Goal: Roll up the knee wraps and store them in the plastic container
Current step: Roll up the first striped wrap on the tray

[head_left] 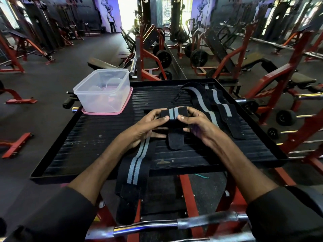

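Crossing nearest to me, under my dark sleeves [52,215], is a chrome bar [174,224]. Past it, the loose tail of the knee wrap [134,168], black with two grey stripes, hangs over the near edge of the desk [87,142], a black ribbed top with a raised rim. Up that strip, my left grip [148,124] and right grip [194,123] clench the roll [173,113] from either side, thumbs on top and fingers curled beneath. A short black flap [175,138] droops from the roll onto the desk. Beyond my right grip a second knee wrap [215,102] lies unrolled and wavy across the desk. At the far left corner the clear plastic container [103,91] stands open on a pink lid [104,112]. Red gym machines [227,55] fill the floor behind.
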Demonstrator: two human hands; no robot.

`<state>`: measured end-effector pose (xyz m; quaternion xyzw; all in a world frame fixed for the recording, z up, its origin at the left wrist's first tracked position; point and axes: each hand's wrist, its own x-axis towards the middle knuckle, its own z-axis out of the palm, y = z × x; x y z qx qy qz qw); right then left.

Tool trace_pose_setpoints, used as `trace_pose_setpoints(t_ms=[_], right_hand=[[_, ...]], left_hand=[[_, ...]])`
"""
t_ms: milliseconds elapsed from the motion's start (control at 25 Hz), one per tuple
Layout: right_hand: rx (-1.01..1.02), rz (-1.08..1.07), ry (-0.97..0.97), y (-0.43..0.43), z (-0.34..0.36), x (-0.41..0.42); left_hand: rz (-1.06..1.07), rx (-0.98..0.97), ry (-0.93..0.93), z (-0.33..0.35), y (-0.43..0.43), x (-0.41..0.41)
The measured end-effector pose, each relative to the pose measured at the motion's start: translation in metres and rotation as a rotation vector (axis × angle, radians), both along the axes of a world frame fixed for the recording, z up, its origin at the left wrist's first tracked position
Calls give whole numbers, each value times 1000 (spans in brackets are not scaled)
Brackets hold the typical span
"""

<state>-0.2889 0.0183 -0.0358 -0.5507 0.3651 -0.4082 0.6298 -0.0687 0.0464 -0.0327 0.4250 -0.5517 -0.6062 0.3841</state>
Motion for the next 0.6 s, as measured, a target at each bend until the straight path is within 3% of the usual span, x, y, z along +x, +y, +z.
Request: trace_pose_setpoints(t_ms=[120, 400, 600], right_hand=[[-34, 26, -51, 2, 1, -2], [135, 187, -177, 0, 16, -8], [120, 108, 65, 3, 13, -2]], left_hand=[[-5, 7, -74, -2, 1, -1], [174, -401, -207, -9, 8, -4], [217, -614, -267, -11, 11, -11]])
